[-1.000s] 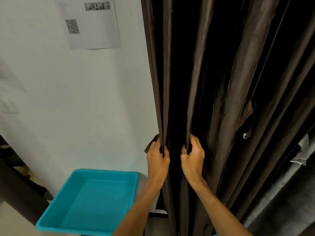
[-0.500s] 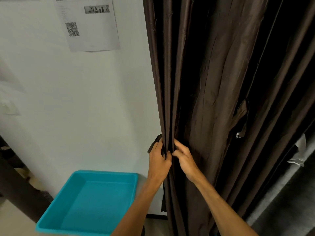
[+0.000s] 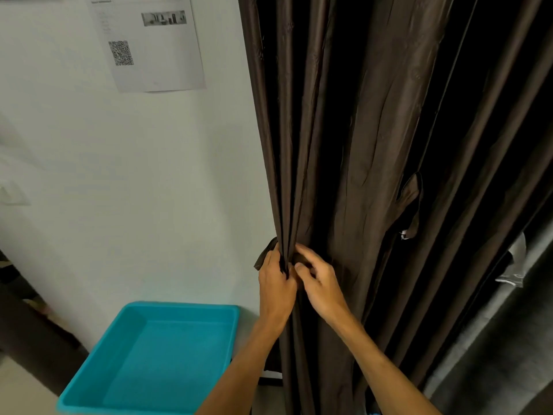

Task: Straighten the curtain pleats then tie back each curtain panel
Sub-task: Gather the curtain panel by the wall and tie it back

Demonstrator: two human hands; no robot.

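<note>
A dark brown curtain hangs in long folds from the top of the view, its left edge against the white wall. My left hand grips the gathered pleats at that left edge, about waist height. A short strip of brown fabric, perhaps a tie-back, sticks out left behind its fingers. My right hand is right beside it, fingers curled, pinching a further fold against the bunch. Another brown tie-back loop with a white tag dangles among the folds to the right.
A turquoise plastic tray sits low at the left, close to my left forearm. A paper sheet with a QR code is stuck on the wall. A dark furniture edge is at far left, a grey surface at lower right.
My right hand has carried a fold leftward and closed the gap to my left hand. The pleats at the left edge are now bunched together, and the fabric to their right lies flatter.
</note>
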